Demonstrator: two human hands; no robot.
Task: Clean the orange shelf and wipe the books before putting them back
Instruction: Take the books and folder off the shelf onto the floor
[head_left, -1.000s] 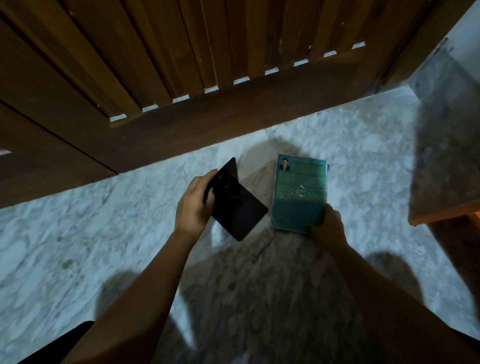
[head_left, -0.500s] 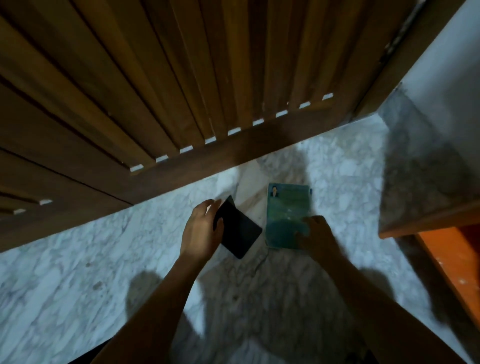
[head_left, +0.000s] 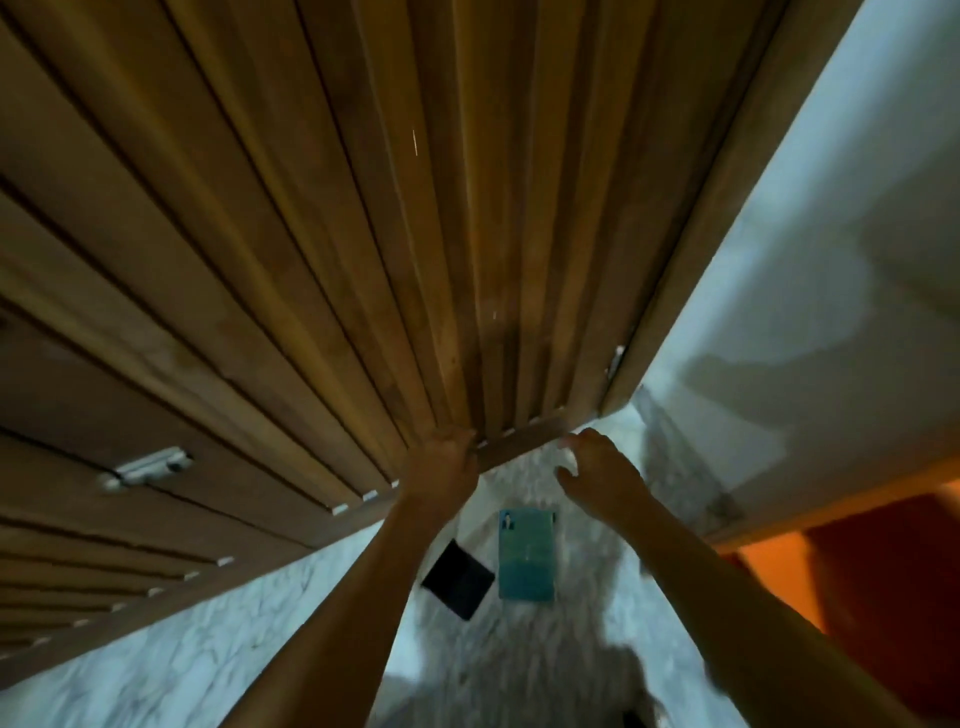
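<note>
A marble floor (head_left: 218, 670) runs under a slatted wooden door (head_left: 322, 249). The right hand (head_left: 597, 467) hangs empty, fingers loosely apart. The left hand (head_left: 441, 460) is blurred against the door's bottom rail, and I cannot tell how its fingers lie. Below them, a teal book (head_left: 527, 556) lies on the floor just beside a black book (head_left: 457, 579). The orange shelf (head_left: 857, 571) stands to the right.

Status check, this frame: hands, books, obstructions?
Left hand and right hand empty, up by wooden door. Teal book, black book flat on floor. Orange shelf at right, unobstructed.
</note>
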